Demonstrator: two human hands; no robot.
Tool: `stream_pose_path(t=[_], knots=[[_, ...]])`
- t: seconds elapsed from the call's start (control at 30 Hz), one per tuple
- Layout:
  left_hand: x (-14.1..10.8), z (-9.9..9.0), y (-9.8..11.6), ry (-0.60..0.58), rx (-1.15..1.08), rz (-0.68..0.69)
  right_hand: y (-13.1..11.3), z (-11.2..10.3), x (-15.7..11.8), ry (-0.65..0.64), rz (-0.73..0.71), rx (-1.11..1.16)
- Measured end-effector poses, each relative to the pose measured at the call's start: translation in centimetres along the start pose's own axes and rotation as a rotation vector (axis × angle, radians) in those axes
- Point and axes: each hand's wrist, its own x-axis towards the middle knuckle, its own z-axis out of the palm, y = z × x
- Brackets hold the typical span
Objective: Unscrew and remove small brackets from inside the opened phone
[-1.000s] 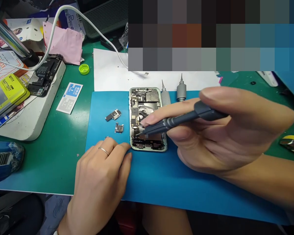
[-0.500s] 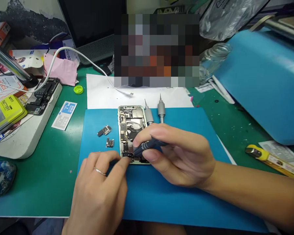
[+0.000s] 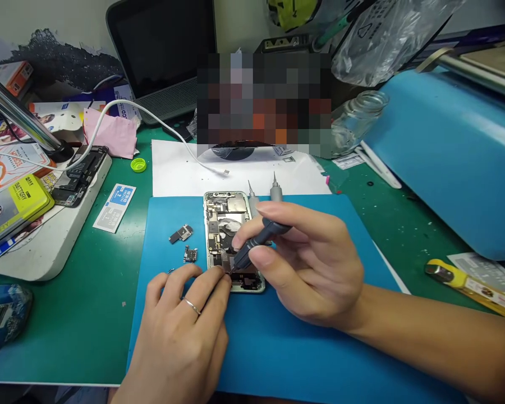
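Dark screwdriver (image 3: 247, 252) pinched in right hand (image 3: 315, 264), tip now lower over phone (image 3: 224, 240), left hand (image 3: 188, 328) alongside, hold unclear

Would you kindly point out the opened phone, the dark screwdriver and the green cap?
Opened phone (image 3: 224, 239): head view, middle of its exposed inside.
Dark screwdriver (image 3: 246, 252): head view, its lower body.
Green cap (image 3: 138, 164): head view, its centre.

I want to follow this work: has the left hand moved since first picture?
Yes: the left hand moved right, from beside the opened phone to over its lower left corner.
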Motion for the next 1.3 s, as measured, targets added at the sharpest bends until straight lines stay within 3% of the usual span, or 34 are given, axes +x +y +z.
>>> stream_pose_path(t=[1.3], knots=[[0.23, 0.17, 0.20, -0.005, -0.002, 0.011, -0.16, -0.05, -0.02, 0.008, 0.022, 0.011]])
